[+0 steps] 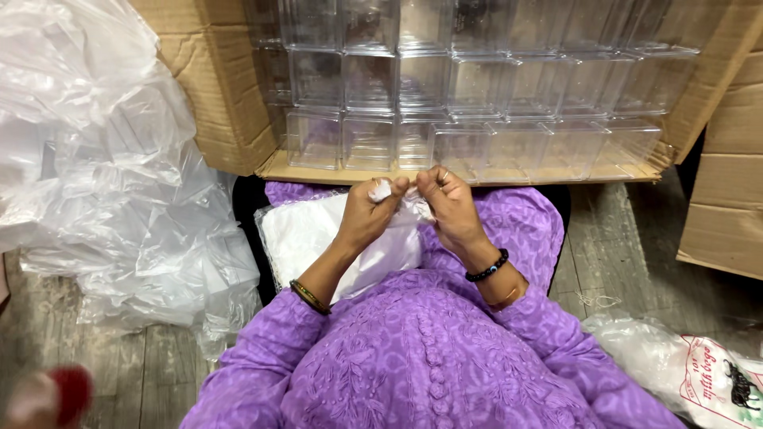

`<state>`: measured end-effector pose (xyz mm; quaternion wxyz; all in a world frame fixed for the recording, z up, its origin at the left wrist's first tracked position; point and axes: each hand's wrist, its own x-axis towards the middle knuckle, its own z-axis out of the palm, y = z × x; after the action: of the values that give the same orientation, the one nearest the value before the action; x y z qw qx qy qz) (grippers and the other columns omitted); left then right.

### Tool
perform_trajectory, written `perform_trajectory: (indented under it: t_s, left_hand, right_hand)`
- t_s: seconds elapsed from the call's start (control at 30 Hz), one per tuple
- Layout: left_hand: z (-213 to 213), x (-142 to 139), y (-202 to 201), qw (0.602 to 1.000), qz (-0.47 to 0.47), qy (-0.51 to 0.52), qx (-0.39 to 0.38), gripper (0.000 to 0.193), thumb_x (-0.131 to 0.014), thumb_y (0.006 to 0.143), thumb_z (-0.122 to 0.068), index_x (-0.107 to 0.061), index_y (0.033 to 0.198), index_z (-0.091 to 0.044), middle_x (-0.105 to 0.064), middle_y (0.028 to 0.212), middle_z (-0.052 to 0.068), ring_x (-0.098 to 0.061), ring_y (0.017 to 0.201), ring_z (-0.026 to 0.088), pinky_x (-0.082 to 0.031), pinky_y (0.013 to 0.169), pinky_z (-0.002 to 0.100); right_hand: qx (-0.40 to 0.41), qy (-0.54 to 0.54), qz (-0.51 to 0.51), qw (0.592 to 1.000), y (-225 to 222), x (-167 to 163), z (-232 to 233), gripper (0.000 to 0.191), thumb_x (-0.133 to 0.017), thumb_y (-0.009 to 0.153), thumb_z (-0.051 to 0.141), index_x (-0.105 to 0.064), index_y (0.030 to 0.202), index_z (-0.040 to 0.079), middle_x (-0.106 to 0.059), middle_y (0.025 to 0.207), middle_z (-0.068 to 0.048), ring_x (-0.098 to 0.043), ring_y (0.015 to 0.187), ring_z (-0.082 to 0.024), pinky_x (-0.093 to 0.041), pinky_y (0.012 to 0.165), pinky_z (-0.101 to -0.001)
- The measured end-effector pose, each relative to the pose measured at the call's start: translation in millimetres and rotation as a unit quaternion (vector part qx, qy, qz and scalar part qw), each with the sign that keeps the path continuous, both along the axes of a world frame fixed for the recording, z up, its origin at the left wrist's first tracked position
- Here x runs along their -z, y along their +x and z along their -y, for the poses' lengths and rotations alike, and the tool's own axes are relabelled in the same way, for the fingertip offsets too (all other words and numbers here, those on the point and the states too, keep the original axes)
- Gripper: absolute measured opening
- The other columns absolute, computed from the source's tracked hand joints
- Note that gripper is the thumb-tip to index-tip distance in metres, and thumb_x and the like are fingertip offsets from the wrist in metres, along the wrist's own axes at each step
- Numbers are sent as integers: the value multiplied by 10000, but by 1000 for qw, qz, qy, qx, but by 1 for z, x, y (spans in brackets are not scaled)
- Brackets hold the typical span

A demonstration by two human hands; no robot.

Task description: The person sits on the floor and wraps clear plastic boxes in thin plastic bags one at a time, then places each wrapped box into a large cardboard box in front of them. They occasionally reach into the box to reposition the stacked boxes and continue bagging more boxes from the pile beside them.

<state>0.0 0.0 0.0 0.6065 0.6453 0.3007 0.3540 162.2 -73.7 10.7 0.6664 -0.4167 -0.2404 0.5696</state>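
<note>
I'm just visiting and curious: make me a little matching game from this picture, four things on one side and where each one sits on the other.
Things:
1. clear plastic boxes
2. heap of clear plastic bags
3. bead bracelet
4. printed sack

Places:
A. on the right wrist
B. on the floor at lower right
C. stacked in the open cardboard carton ahead
D. piled on the left side

Pairs: 1-C, 2-D, 3-A, 4-B

Both the left hand and the right hand pinch a small white bag between them.
</note>
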Motion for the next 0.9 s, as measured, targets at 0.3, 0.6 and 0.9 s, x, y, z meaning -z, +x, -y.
perform_trajectory:
  t_s: [0.3,0.6,0.9]
  left_hand:
    - [-3,19,12,974,63,-194,96,205,-779,917,-239,-701,981,-60,-724,896,-35,-532,627,15,-400,513,205]
    - [6,42,8,998,32,-51,-26,268,-706,1001,-296,-662,859,-73,-615,675,-39,-549,587,30,-424,515,223]
    - [14,61,11,998,-15,-29,61,313,-632,1068,-314,-672,856,-87,-512,629,-63,-415,571,13,-324,484,240]
  right_hand:
    - [62,-28,-23,997,28,45,10,242,-658,1054,276,-611,891,103,-596,764,47,-531,659,-31,-461,605,-208]
    - [82,78,161,980,11,58,22,181,-674,1057,207,-652,952,61,-630,916,17,-544,822,-53,-464,790,-216]
    - [-20,13,-107,994,24,82,24,248,-631,1095,305,-631,965,94,-612,713,46,-466,501,9,-359,404,-154]
